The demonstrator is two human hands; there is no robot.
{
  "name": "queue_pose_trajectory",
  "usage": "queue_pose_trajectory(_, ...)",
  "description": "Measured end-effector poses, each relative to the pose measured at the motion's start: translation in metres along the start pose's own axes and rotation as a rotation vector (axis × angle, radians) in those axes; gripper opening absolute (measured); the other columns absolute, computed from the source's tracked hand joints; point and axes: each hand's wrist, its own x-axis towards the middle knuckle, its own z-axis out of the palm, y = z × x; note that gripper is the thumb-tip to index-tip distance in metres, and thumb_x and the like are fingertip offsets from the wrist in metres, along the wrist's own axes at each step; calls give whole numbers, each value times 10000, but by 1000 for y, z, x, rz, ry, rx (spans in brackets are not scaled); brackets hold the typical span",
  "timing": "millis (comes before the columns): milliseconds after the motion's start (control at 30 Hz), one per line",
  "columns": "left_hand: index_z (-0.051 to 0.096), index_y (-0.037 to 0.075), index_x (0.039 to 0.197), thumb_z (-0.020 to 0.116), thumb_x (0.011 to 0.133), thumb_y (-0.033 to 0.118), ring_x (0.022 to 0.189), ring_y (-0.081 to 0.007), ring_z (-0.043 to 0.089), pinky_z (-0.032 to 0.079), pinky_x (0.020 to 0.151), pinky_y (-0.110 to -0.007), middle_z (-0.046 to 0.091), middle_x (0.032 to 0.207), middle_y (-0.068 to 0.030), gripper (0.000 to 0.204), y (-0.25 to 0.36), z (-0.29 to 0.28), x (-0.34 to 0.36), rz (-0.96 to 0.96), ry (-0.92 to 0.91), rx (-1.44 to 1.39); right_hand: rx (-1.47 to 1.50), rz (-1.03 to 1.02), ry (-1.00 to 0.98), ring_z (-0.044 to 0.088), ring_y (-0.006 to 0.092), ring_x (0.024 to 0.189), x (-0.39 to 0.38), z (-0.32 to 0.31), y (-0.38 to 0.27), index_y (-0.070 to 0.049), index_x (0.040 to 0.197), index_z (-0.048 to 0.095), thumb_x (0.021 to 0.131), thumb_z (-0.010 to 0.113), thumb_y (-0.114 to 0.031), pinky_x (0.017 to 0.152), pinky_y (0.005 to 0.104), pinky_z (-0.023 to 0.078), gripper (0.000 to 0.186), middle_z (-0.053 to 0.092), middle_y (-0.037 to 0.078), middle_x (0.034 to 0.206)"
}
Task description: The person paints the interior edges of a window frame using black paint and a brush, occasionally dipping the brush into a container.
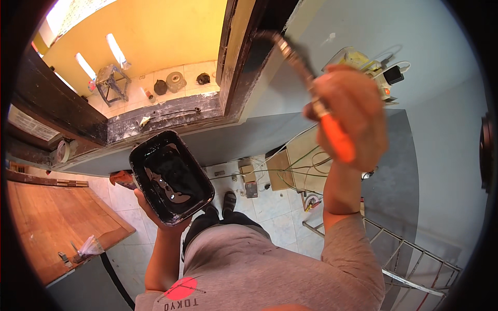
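My right hand (355, 109) grips an orange-handled paint tool (337, 137), seemingly a brush, its dark tip raised at the dark wooden door frame (241, 67); motion blurs it, so I cannot tell whether it touches. My left hand (148, 205) holds a black tray (202, 192) of glossy black paint from beneath, most fingers hidden by it. A reddish cloth (120, 178) shows at the tray's left; I cannot tell whether I hold it too. The frame's sill (166, 111) is stained and scuffed.
Sockets with chargers (391, 75) are on the right wall. Cables (290, 171) and boards (282, 160) lie below. A metal ladder (399, 243) stands lower right, a wooden panel (62, 217) at left. A stool (111, 78) and small containers (176, 81) stand beyond the opening.
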Motion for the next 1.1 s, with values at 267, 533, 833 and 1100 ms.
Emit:
queue_pose_trajectory(267,368,185,1649,452,931,881,1263,-457,632,552,993,-679,561,1500,-208,1002,-3,-4,-8,0,153,12,-272,1,-39,739,381,969,34,-36,-11,128,1055,714,918,767,-171,845,523,680,333,716,228,1032)
queue_pose_trajectory(533,366,185,1648,407,938,896,1207,-453,660,587,907,-646,581,1463,-210,1006,-2,1,-9,30,176,15,-44,113,-96,665,284,1117,-41,2,-37,-10,1160,729,828,885,-57,951,489,643,370,678,107,1180)
queue_pose_trajectory(833,400,178,1631,437,960,854,1281,-400,626,561,1002,-623,565,1504,-169,953,-6,-1,2,-18,58,40,-155,286,23,708,348,1102,20,-19,-49,-13,1299,661,952,783,-95,922,475,632,377,665,125,1177)
queue_pose_trajectory(1100,381,201,1644,387,938,899,1207,-456,670,580,921,-684,582,1483,-183,992,-12,12,-2,6,194,29,-128,218,108,627,312,1180,-23,25,-45,-1,1306,716,735,889,67,985,460,614,601,611,138,1317)
